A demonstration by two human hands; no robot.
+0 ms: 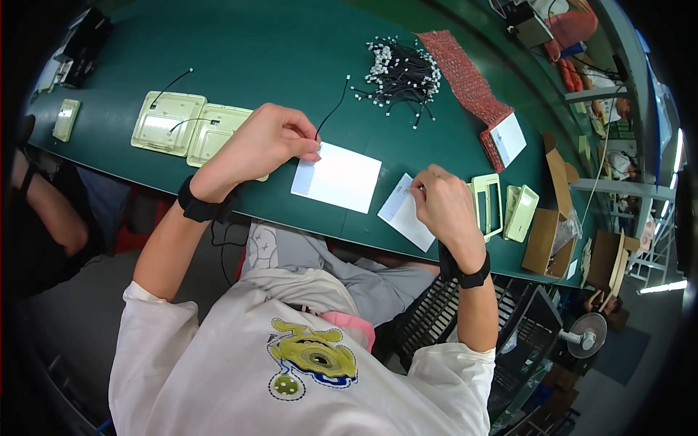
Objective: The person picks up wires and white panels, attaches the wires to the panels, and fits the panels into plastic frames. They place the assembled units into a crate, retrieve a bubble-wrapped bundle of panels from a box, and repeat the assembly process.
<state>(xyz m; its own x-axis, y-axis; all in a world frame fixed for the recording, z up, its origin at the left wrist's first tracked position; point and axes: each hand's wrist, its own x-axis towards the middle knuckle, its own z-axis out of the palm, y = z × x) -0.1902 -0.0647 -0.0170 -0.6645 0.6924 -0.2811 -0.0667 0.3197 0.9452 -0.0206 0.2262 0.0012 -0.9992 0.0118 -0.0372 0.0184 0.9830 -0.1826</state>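
My left hand [280,142] is closed in a pinch at the upper left corner of a white rectangular panel [342,178]. A short black cable [334,109] with a small white connector at its far end runs up from those fingertips; its near end is hidden there. Over a second white panel [400,211], tilted near the table's front edge, my right hand [445,200] has its fingers drawn together. Whatever those fingers hold, if anything, is too small to make out.
A heap of black cables [403,73] lies at the back, beside red bubble wrap [465,76] with another white panel [507,139]. Pale green housings [163,123] sit at left, one partly behind my left arm. At right are a green frame [496,218] and a cardboard box [542,236].
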